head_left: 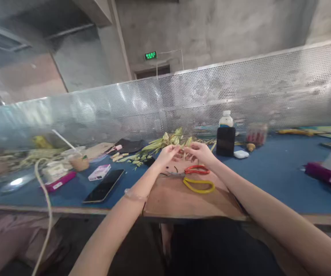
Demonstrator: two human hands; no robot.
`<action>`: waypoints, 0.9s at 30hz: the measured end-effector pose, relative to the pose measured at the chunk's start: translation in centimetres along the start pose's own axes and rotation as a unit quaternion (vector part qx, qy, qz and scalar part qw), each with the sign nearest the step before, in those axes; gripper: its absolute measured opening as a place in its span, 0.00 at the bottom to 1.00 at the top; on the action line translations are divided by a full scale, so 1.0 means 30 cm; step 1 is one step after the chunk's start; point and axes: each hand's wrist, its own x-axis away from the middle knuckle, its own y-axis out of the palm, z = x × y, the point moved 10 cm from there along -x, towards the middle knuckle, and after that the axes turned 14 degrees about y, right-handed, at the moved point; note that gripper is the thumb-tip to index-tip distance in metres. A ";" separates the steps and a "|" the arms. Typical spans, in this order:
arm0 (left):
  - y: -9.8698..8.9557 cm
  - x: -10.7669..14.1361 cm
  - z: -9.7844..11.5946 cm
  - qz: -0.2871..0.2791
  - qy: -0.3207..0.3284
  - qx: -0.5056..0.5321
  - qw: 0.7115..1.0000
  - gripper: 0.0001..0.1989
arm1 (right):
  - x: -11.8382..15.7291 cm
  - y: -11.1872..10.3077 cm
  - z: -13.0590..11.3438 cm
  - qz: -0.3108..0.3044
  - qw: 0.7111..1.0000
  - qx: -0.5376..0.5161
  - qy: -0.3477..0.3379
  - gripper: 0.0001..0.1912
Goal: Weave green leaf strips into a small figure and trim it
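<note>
Head view: my left hand [168, 154] and right hand [200, 151], fingers curled over the board [165, 199], can't tell if they're gripping anything. Red-and-yellow-handled tool [186, 179] lying just beside.

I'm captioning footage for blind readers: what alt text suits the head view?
A person's bare left hand and right hand are close together over a flat brown board, before pale-green leafy stalks; anything held is unclear. A looped red handle and looped yellow handle lie on the board; a flat black phone lies at left on the blue tabletop.
</note>
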 end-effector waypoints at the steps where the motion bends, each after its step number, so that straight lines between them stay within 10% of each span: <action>1: 0.006 0.000 0.001 -0.008 0.006 -0.011 1.000 0.22 | 0.002 -0.002 -0.002 0.002 1.000 -0.001 -0.005 0.16; 27: 0.024 -0.001 0.008 -0.047 0.049 0.017 0.998 0.12 | 0.002 -0.024 0.005 0.033 0.993 -0.113 -0.014 0.13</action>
